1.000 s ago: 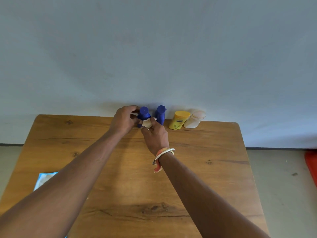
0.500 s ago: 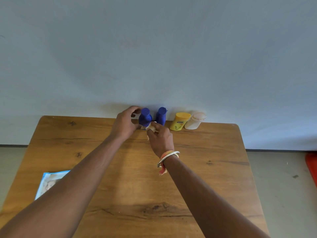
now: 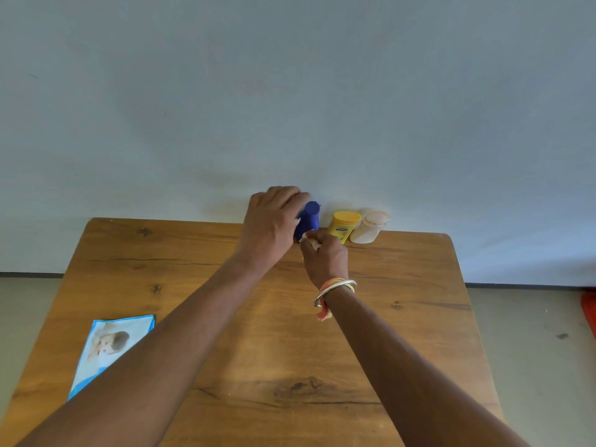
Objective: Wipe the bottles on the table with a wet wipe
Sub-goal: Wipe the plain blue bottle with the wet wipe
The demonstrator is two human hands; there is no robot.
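Progress appears partial: right hand (image 3: 326,257) holds the wipe (image 3: 310,243) in its grip at the blue bottle (image 3: 310,221), left hand (image 3: 273,224) grip cannot be told, yellow bottle (image 3: 343,225) and white bottle (image 3: 367,228) seemingly await wiping.

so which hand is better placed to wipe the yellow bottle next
Right. The right hand pinches the wet wipe and sits beside the yellow bottle; the left hand shows no wipe and is farther off, at the blue bottle.
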